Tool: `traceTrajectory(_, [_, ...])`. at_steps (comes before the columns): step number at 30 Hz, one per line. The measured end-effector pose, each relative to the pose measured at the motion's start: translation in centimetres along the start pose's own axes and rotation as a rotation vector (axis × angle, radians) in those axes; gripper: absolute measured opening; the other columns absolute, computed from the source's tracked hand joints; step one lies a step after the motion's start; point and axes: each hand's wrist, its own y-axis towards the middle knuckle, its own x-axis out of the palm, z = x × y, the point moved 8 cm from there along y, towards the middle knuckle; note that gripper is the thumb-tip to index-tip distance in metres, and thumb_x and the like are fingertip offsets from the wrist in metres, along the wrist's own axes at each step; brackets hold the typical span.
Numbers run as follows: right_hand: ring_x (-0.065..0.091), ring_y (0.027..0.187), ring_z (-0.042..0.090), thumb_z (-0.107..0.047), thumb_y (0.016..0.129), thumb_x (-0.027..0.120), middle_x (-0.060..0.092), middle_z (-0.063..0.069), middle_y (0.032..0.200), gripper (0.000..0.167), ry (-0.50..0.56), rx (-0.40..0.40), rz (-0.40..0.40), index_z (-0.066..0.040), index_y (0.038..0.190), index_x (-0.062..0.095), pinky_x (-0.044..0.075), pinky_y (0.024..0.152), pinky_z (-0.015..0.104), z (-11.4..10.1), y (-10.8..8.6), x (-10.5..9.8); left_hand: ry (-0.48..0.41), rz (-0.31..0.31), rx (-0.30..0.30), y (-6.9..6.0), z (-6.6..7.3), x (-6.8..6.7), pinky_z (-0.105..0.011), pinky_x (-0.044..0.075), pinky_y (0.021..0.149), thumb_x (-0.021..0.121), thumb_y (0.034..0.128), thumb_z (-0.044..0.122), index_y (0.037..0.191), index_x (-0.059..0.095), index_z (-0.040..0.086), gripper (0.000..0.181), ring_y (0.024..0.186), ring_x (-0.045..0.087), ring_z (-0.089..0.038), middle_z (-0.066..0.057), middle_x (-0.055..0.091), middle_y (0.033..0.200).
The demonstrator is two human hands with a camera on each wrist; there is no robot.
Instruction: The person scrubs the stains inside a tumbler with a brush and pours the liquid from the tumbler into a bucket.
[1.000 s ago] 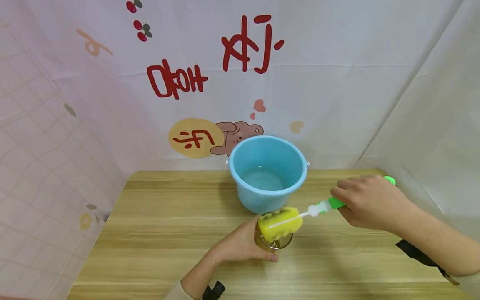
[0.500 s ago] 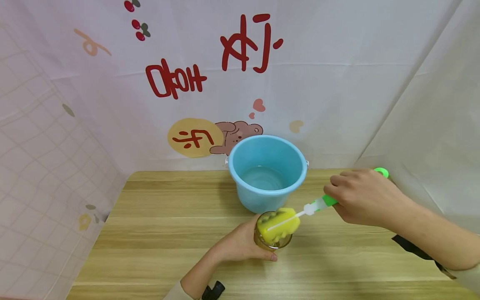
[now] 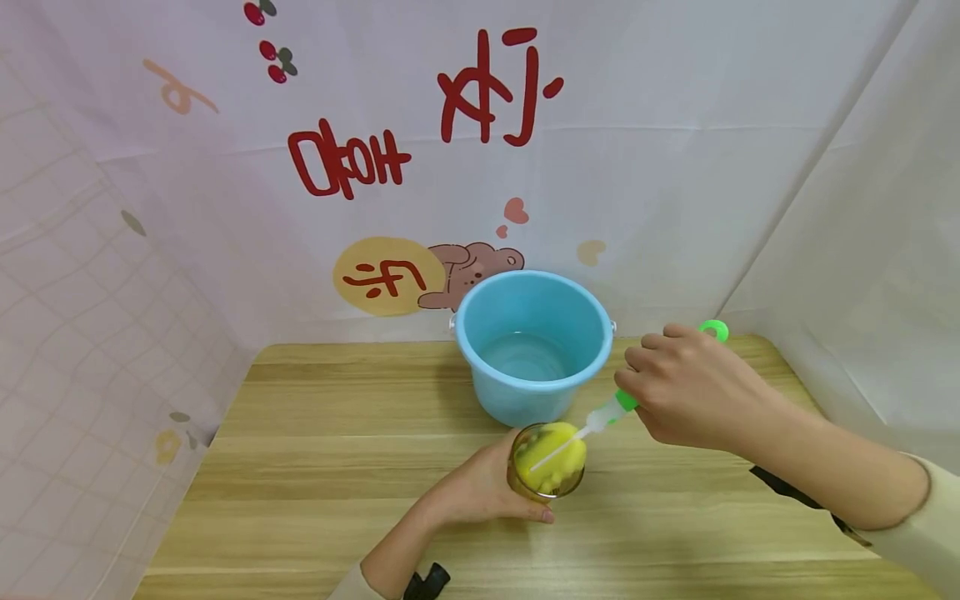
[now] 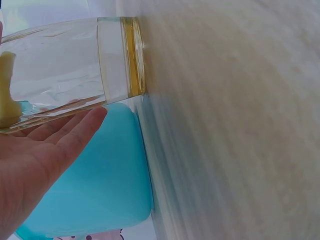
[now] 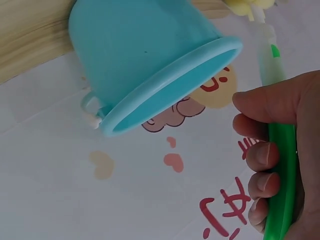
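An amber-tinted glass cup [image 3: 546,495] stands on the table, and my left hand [image 3: 483,483] holds it round its side. In the left wrist view the clear wall of the cup [image 4: 60,65] shows, with its thick base on the tabletop. My right hand [image 3: 693,387] grips the green handle [image 5: 282,165] of a sponge cup brush. The brush's yellow sponge head [image 3: 558,454] is tilted at the mouth of the cup, partly inside it. In the left wrist view only the end of the sponge [image 4: 7,90] appears within the glass.
Behind the cup stands a light blue bucket [image 3: 487,392] with some water at its bottom. The wooden table [image 3: 337,467] ends at a white printed cloth [image 3: 637,167] at the back. More cloth hangs at both sides.
My right hand has moved left with the brush, and the sponge head has sunk further into the cup. My left hand and the cup have stayed in place.
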Motion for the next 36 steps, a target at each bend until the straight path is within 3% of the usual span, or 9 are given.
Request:
traceTrajectory(11, [0.020, 0.058, 0.014, 0.002, 0.081, 0.021, 0.022, -0.004, 0.062, 0.026, -0.078, -0.072, -0.021, -0.016, 0.063, 0.028, 0.020, 0.055, 0.026, -1.5, 2.0, 0.2, -0.018, -0.006, 0.002, 0.0, 0.1, 0.1, -0.032, 0.044, 0.111, 0.097, 0.0769, 0.031, 0.151, 0.040, 0.036, 0.094, 0.124, 0.057, -0.006, 0.015, 0.058, 0.136])
traceTrajectory(22, [0.024, 0.057, 0.016, 0.002, 0.066, 0.058, 0.025, -0.002, 0.060, 0.031, -0.128, -0.098, -0.092, -0.014, 0.060, 0.032, 0.026, 0.057, 0.027, -2.4, 3.3, 0.9, -0.019, -0.002, 0.012, 0.0, 0.2, 0.1, -0.030, 0.046, 0.108, 0.097, 0.0771, 0.031, 0.149, 0.043, 0.035, 0.090, 0.120, 0.059, -0.007, 0.013, 0.059, 0.132])
traceTrajectory(36, [0.024, 0.059, 0.016, -0.006, 0.068, 0.063, 0.030, -0.001, 0.058, 0.028, -0.306, -0.188, -0.228, -0.015, 0.059, 0.039, 0.026, 0.061, 0.028, -4.3, 4.6, 2.6, -0.036, -0.003, -0.007, 0.0, 0.0, 0.1, -0.030, 0.046, 0.108, 0.096, 0.0777, 0.033, 0.151, 0.041, 0.032, 0.091, 0.120, 0.058, -0.007, 0.013, 0.059, 0.132])
